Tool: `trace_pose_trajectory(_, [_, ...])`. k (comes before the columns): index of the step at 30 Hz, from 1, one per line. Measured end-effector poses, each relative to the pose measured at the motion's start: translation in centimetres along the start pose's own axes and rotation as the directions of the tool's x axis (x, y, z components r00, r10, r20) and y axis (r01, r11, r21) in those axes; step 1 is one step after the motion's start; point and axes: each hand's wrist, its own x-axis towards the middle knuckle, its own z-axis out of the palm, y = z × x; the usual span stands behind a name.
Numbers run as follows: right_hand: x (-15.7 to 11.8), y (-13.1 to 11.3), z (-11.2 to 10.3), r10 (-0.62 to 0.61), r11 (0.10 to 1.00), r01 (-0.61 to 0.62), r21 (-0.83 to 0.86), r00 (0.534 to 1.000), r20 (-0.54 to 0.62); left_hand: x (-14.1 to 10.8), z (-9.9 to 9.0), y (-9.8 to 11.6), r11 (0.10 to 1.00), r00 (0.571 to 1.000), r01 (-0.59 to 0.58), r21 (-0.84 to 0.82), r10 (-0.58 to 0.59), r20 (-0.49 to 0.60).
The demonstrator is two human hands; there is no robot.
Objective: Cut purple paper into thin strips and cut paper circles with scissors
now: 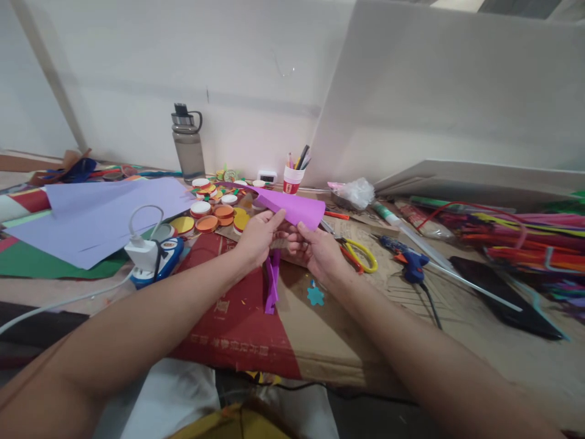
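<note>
Between my two hands, above the cardboard on the table, is a curved sheet of purple paper (295,207). My left hand (261,236) pinches its lower edge with thumb and fingers. On the right, my right hand (315,247) grips the same edge close by, thumb on top. A folded purple paper strip (272,283) shows beneath my hands; whether it joins the sheet I cannot tell. A small teal gear-shaped cutout (315,294) lies just below my right hand. Yellow-handled scissors (361,255) rest to the right of that hand, their blades partly hidden.
Round paper-covered discs (206,224) cluster at the left. Beyond are a water bottle (188,146) and a cup of pens (293,177). A blue glue gun (411,265) and dark tablet-like slab (503,299) lie right. A power strip (158,262) and lilac paper (114,213) lie left.
</note>
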Motion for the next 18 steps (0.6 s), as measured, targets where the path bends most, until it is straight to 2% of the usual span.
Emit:
trace_pose_trajectory(3, [-0.3,0.0,0.2,0.032,0.999,-0.029,-0.037,0.998,0.057,-0.2,0.0,0.3,0.999,0.998,0.026,-0.038,-0.028,-0.051])
trace_pose_trajectory(6, [-0.4,-0.3,0.0,0.085,0.987,-0.067,-0.143,0.989,0.119,-0.1,-0.1,1.3,0.994,0.994,0.009,-0.107,-0.021,-0.11])
trace_pose_trajectory(10, [-0.5,-1.4,-0.3,0.147,0.959,-0.127,-0.255,0.987,0.063,0.3,-0.3,2.2,0.985,0.987,-0.076,-0.152,0.054,-0.149])
trace_pose_trajectory(13, [-0.5,-2.4,-0.4,0.107,0.929,-0.081,-0.36,0.993,0.051,0.5,-0.6,2.4,0.986,0.983,-0.094,-0.135,0.071,-0.17])
trace_pose_trajectory(18, [0.0,-4.8,-0.5,-0.034,0.874,0.04,-0.483,0.999,0.022,0.5,-0.8,2.5,0.992,0.981,-0.048,-0.115,0.025,-0.194])
